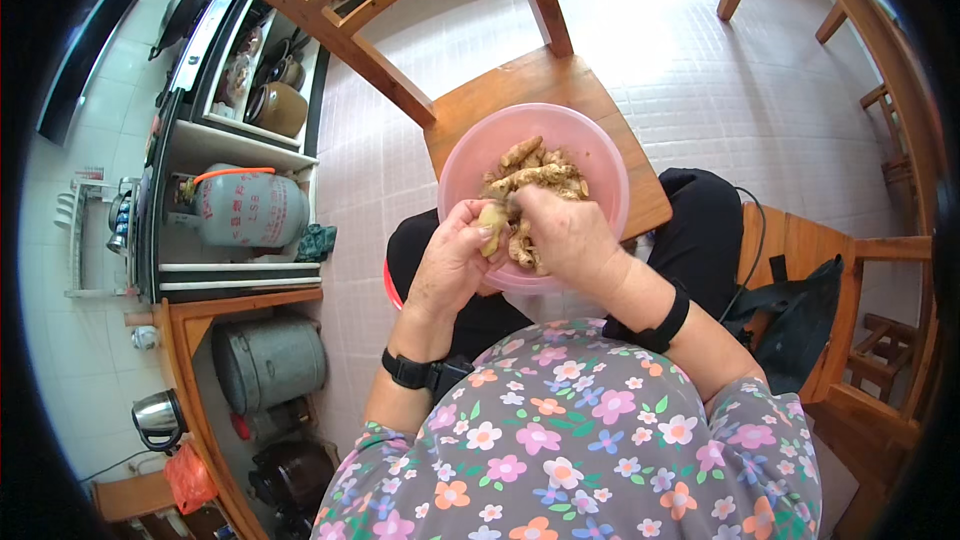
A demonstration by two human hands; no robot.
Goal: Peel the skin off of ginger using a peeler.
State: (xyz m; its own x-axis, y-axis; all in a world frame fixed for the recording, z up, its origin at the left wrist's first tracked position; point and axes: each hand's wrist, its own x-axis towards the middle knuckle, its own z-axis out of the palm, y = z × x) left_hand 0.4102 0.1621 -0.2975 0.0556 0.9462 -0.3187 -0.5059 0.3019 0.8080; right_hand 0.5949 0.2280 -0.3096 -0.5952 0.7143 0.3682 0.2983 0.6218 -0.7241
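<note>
A pale yellow, partly peeled piece of ginger root [491, 228] is in my left hand [457, 247], between thumb and fingers. Just to its right, my right hand [570, 229] is curled around a small greyish object [513, 202]. That object is blurred and mostly covered by the fingers, so its kind cannot be told. Both hands are above a pink plastic basin [609, 165]. Inside it lie several brown, knobbly ginger roots [536, 176], some hidden under my right hand. The basin rests on the seat of a wooden chair [517, 82].
Left of me, open cabinets hold a grey gas cylinder [251, 206], a brown clay pot [277, 111] and a large metal pot [270, 364]. Another wooden chair [795, 240] with a dark bag [795, 315] stands to my right. A wooden table [870, 0] is beyond it.
</note>
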